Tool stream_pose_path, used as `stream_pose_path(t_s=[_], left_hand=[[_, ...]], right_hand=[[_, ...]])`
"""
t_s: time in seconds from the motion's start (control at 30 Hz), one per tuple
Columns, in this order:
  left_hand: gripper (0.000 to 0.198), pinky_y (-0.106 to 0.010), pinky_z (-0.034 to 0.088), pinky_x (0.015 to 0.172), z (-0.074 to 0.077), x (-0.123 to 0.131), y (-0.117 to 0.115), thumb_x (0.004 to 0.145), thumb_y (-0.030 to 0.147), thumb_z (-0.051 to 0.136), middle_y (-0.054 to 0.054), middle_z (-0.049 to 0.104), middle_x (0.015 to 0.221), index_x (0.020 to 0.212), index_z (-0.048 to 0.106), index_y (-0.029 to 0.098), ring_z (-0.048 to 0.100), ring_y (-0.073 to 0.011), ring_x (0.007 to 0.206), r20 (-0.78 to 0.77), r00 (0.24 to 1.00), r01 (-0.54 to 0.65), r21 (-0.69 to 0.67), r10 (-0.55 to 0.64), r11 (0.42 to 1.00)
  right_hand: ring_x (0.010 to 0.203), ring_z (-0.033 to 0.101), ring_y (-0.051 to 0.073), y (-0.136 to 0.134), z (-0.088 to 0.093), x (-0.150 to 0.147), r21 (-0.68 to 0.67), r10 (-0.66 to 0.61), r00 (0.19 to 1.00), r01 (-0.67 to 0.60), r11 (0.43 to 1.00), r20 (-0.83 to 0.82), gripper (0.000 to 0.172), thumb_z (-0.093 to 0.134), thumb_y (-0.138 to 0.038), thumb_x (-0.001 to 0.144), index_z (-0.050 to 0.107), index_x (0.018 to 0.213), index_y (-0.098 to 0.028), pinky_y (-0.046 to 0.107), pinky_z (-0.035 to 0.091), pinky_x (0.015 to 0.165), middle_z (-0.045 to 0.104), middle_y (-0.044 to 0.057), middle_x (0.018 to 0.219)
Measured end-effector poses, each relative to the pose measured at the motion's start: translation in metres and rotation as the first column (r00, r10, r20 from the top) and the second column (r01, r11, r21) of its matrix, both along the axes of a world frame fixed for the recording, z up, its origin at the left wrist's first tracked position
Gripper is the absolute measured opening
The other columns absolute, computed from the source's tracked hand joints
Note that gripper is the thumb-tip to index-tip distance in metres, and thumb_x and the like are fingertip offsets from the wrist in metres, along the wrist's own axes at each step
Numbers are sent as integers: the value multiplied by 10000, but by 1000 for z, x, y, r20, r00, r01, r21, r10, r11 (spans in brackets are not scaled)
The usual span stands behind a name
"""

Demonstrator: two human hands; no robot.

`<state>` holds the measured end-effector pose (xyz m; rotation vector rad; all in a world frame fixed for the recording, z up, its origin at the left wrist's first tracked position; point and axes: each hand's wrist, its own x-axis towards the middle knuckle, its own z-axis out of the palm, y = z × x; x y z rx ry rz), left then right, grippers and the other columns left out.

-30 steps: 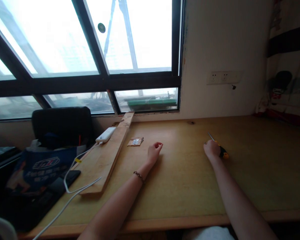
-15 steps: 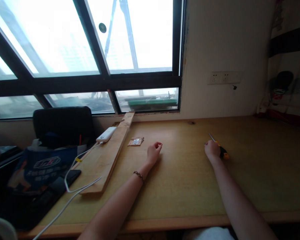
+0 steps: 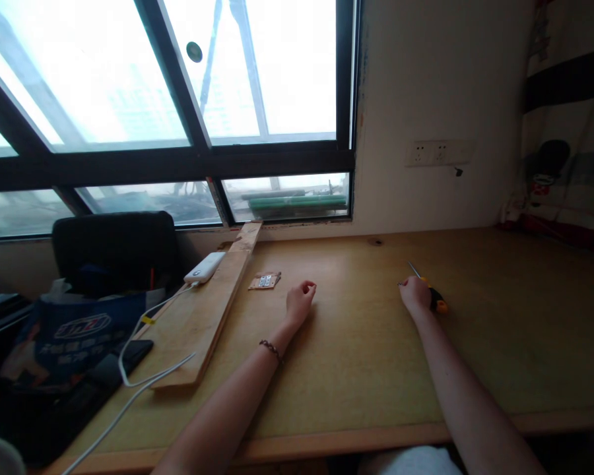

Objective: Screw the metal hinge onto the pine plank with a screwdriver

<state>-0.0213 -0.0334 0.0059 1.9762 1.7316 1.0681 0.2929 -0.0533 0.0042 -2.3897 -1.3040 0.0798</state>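
Note:
My left hand [image 3: 300, 303] rests on the wooden table [image 3: 356, 369], its fingers curled with thumb and fingertips together; what it pinches, if anything, is too small to name. Just left of it lies a small flat wooden piece [image 3: 265, 281] with metal plates on it. Farther right, my right hand [image 3: 416, 295] is closed, with something tiny and dark at its fingertips that I cannot make out. A screwdriver [image 3: 439, 302] with a black and yellow handle lies against the right side of that hand, its shaft pointing away from me.
A long wooden board [image 3: 202, 323] bears a white power bank [image 3: 204, 267] with a white cable [image 3: 123, 359]. At the left are a black chair [image 3: 113, 244] and a blue bag [image 3: 79, 330]. A socket strip [image 3: 438, 153] is on the wall behind.
The view has shifted slightly, so everything appears a little farther left. Both hands keep nearly the same pose and place on the table.

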Motion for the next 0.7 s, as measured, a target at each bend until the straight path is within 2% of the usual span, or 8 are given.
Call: stream_pose_path(t_s=[0.13, 0.23, 0.37, 0.5, 0.7], left_hand=[[282, -258, 357, 582, 5, -14, 4, 798, 345, 426, -33, 633, 724, 900, 641, 195, 559, -165, 658, -128, 979, -161, -6, 159, 987], [286, -295, 379, 668, 8, -36, 11, 794, 304, 418, -69, 626, 837, 957, 625, 193, 545, -207, 785, -245, 923, -286, 82, 297, 955], [280, -392, 332, 839, 9, -60, 20, 771, 297, 456, -116, 555, 1030, 950, 647, 199, 416, -282, 1033, -378, 829, -349, 226, 412, 909], [266, -480, 255, 895, 3, -67, 30, 773, 286, 461, -97, 444, 1228, 953, 652, 245, 281, -316, 1160, -424, 784, -378, 251, 453, 891], [273, -512, 203, 915, -9, -68, 38, 784, 300, 445, -87, 373, 1314, 968, 642, 253, 215, -330, 1200, -466, 779, -376, 187, 419, 907]], right_hand=[[826, 616, 236, -2, 2, -2, -9, 6, 999, -6, 1000, 47, 242, 514, -279, 782, 665, 855, -105, 287, 446, 644, 643, 170, 847], [856, 592, 227, -4, 3, -13, 50, 27, 989, -34, 998, 144, 242, 523, -269, 782, 641, 911, -101, 285, 431, 664, 615, 167, 909], [854, 562, 201, -5, 4, -41, 153, 159, 960, -197, 968, 232, 223, 512, -257, 795, 618, 936, -122, 271, 404, 685, 591, 126, 906], [815, 547, 175, -5, 4, -63, 198, 291, 922, -344, 918, 255, 166, 501, -239, 804, 620, 866, -142, 251, 383, 683, 585, 93, 869], [796, 543, 156, -5, 3, -68, 257, 341, 912, -394, 882, 228, 156, 483, -226, 810, 615, 838, -148, 233, 372, 678, 581, 78, 852]])
